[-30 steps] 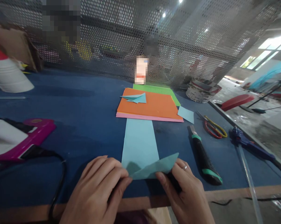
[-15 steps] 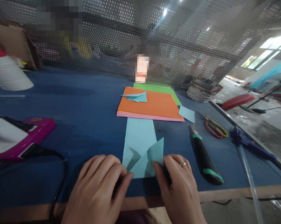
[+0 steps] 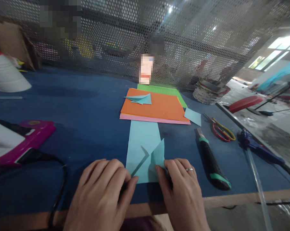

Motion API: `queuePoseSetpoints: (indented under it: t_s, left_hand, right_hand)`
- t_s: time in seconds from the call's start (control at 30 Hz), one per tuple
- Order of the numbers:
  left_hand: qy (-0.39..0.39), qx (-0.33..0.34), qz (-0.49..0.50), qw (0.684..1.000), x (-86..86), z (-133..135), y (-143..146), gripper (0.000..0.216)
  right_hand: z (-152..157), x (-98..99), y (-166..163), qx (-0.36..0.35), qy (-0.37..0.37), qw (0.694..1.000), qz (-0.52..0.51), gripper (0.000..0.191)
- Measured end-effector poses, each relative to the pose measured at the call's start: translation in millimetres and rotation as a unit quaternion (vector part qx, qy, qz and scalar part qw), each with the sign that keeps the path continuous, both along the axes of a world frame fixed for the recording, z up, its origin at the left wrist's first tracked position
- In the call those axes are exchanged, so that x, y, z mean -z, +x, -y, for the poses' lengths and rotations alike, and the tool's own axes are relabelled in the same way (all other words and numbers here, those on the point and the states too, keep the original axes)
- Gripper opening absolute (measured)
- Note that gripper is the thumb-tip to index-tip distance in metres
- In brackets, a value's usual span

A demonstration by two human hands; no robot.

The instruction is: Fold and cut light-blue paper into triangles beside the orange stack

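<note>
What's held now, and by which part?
Light-blue paper strip: right hand pinches its raised flap at the right edge. Left hand touches the near-left corner; grip unclear.

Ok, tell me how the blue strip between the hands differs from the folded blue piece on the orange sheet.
The blue strip is long; the folded piece is much smaller. The strip lies mostly flat, with a flap raised at the right hand; the folded piece is creased into pointed layers. The strip rests on the table, the folded piece on the orange sheet. Both are pale blue.
</note>
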State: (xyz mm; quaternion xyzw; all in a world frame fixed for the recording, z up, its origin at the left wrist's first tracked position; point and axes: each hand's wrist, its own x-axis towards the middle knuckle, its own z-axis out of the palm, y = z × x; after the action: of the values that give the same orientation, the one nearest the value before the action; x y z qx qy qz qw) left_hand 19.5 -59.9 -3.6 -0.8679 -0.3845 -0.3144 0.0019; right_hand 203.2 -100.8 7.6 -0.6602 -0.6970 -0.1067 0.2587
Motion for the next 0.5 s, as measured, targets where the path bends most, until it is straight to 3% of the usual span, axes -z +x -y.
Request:
queuePoseSetpoints:
  t_s: [0.33, 0.5]
  left_hand:
    - [-0.01, -0.001, 0.003, 1.0, 0.4, -2.1, -0.7, 0.018]
    - [-0.01, -0.007, -0.005, 1.0, 2.1, -2.7, -1.7, 0.017]
  right_hand:
    - [0.8, 4.6, 5.1, 0.023, -0.018, 1.0, -0.001, 0.011]
    - [1.8, 7.4, 7.1, 0.02, -0.012, 1.0, 0.005, 0.02]
